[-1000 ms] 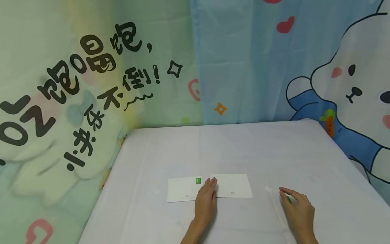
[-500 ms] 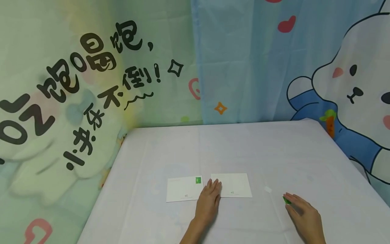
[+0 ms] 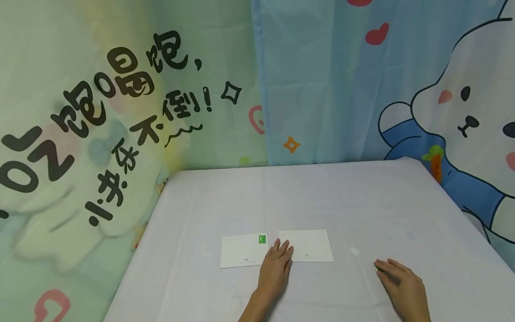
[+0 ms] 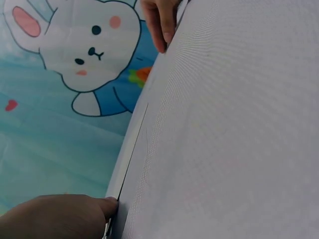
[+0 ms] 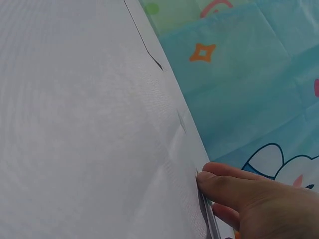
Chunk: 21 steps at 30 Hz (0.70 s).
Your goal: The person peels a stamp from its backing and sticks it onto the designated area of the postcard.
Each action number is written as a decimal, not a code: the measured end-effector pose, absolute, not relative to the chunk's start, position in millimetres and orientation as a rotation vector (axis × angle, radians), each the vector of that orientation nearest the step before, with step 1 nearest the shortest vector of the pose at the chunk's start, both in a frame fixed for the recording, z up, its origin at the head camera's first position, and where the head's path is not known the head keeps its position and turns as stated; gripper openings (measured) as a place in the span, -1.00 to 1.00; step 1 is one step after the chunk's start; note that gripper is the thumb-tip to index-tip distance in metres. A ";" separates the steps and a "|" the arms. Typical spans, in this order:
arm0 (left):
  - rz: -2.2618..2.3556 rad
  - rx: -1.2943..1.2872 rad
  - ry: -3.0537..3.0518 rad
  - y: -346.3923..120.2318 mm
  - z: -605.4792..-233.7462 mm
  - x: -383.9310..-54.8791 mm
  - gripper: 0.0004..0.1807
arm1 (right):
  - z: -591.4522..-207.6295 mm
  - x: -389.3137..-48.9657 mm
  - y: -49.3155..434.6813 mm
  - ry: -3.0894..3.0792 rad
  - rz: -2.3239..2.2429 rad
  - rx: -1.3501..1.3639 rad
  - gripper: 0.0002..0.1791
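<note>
Two white envelopes or postcards lie side by side on the white-covered table in the head view. The left card (image 3: pixel 240 252) bears a green stamp (image 3: pixel 262 239) in its upper right corner; the right card (image 3: pixel 310 246) shows only a small printed mark low down. My left hand (image 3: pixel 276 270) rests flat with straight fingers, its fingertips over the right card's left edge and across the gap. Off to the right, my right hand (image 3: pixel 403 286) pinches a small green stamp (image 3: pixel 378 269), mostly hidden, between thumb and fingers.
A small pale square scrap (image 3: pixel 354 251) lies on the white tablecloth (image 3: pixel 314 197) between the right card and my right hand. Behind the table's far edge hangs a printed curtain (image 3: pixel 314 89) with a rabbit and large lettering.
My right hand has moved right and slightly nearer, away from the scrap, and the green stamp shows less now. My left hand has shifted a little right, onto the right card's edge.
</note>
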State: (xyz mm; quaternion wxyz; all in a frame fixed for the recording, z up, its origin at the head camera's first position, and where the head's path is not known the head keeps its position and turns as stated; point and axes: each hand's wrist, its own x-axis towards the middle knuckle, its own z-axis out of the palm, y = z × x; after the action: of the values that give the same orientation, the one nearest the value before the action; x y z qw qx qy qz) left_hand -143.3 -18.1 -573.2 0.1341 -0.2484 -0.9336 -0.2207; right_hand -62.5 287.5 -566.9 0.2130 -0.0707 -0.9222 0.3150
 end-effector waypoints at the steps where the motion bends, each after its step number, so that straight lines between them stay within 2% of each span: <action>1: -0.643 -0.721 -2.704 -18.0 -573.3 -143.3 -0.62 | -566.9 -62.1 287.2 -2.559 0.881 -0.203 -0.74; 21: -0.761 -0.688 -2.692 -18.9 -571.4 -141.4 -0.66 | -562.2 -57.3 275.5 -2.587 0.824 -0.344 -0.78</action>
State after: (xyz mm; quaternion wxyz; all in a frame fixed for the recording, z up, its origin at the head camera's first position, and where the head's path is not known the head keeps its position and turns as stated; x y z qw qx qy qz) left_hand -141.4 -18.9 -571.4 0.1299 -0.2368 -0.9266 -0.2618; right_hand -57.3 275.5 -562.2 0.2011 -0.1231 -0.9260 0.2949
